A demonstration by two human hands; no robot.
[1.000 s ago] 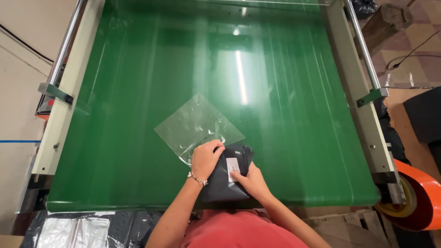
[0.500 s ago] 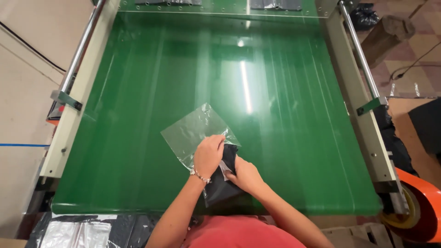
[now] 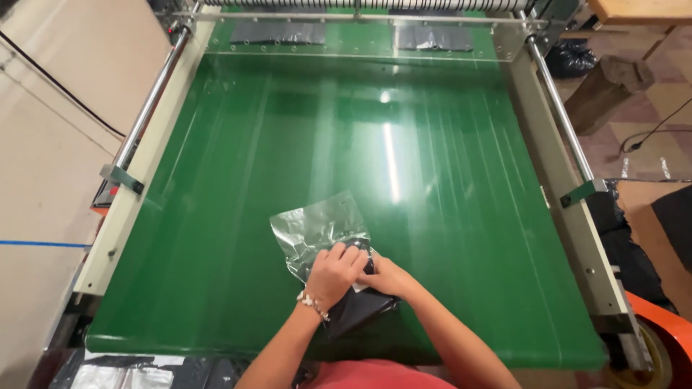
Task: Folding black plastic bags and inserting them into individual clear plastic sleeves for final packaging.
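Note:
A clear plastic bag (image 3: 315,229) lies on the green conveyor belt (image 3: 303,144) near its front edge. A folded black garment (image 3: 358,305) sits at the bag's open end, partly under my hands. My left hand (image 3: 333,272), with a bracelet at the wrist, grips the bag's edge and the garment's top. My right hand (image 3: 383,276) presses beside it on the garment, fingers tucked at the bag's mouth. The garment's upper part is hidden by both hands.
Metal side rails (image 3: 144,115) run along both sides of the belt. A clear guard plate (image 3: 360,36) spans the far end, with dark packed items (image 3: 277,32) beyond it. More plastic bags (image 3: 122,374) lie below the front edge. An orange roll (image 3: 667,338) stands at lower right.
The view has shifted so the belt's far end shows. My hands have come closer together at the bag's mouth, and the black garment has slid further toward the bag.

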